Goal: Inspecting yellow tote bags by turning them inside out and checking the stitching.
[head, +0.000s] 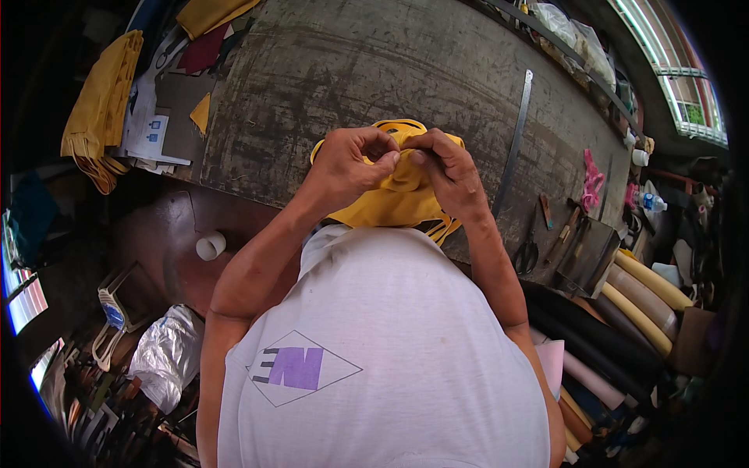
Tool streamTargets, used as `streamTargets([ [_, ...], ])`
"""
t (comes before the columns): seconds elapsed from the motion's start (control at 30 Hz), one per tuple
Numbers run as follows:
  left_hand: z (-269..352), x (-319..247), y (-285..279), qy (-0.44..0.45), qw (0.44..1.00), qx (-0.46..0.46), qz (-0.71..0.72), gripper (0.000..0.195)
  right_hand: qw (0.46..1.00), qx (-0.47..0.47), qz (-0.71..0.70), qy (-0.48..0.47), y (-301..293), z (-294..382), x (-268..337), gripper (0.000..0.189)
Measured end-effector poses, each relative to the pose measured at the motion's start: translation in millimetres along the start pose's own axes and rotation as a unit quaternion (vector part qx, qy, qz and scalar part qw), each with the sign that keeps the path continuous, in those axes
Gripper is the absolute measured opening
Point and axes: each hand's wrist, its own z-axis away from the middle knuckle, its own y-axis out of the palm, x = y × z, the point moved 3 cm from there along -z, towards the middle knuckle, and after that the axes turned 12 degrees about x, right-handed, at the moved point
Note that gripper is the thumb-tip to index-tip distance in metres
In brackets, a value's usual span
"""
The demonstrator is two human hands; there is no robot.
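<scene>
Both hands meet over a yellow fabric piece with dark-edged straps or trim, lying at the near edge of the worn table in front of my body. My left hand pinches a fold of it between thumb and index finger. Close beside it, my right hand pinches the same fold with thumb and fingers. The fingertips almost touch. Whether something small sits between them cannot be seen. Yellow straps hang from the piece under my right wrist.
A metal ruler lies right of my hands. Farther right are black-handled scissors, a metal box and pink scissors. Stacked yellow pieces hang over the left edge. Material rolls lie below at right.
</scene>
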Motion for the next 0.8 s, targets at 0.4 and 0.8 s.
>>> streamTargets([
  [0.4,4,24,26,0.222,0.930,-0.203,-0.211,0.014,0.996,-0.062,-0.033,0.063,-2,3,-1,0.013],
  [0.8,0,21,28,0.245,0.919,-0.187,-0.245,0.014,0.997,-0.063,0.007,0.054,-13,7,-14,0.017],
])
